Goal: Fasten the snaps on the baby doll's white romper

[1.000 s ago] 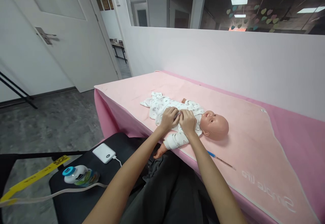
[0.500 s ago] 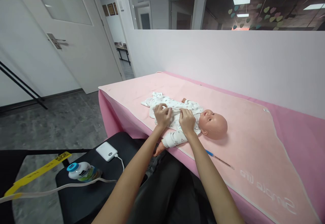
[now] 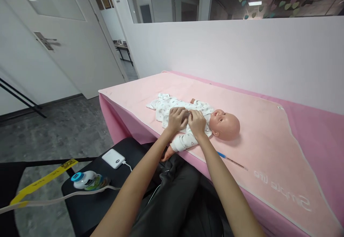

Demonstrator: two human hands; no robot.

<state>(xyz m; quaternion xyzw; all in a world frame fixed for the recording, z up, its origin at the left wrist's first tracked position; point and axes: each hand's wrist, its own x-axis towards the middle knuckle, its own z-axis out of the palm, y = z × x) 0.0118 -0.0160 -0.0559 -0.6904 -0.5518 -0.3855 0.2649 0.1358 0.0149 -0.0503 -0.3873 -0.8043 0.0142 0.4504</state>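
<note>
A baby doll (image 3: 225,125) lies on its back on the pink mat, its head toward the right. It wears a white printed romper (image 3: 164,108) with long sleeves. Over the doll's chest, my left hand (image 3: 177,118) has its fingers curled onto the front of the romper. Right beside it, my right hand (image 3: 197,122) pinches the same cloth nearer the doll's neck. The fingertips of both hands almost meet. They cover the bit of cloth between them, so any fastener there is hidden.
A thin brush-like stick with a blue end (image 3: 231,160) lies on the pink mat (image 3: 258,136) near the front edge. On the black chair (image 3: 88,212) at left are a white power bank (image 3: 113,158) with a cable and a blue-capped bottle (image 3: 90,180).
My left hand has moved right along the romper, closing the gap to my right hand. My right hand stays at the upper chest. The camera view has shifted slightly.
</note>
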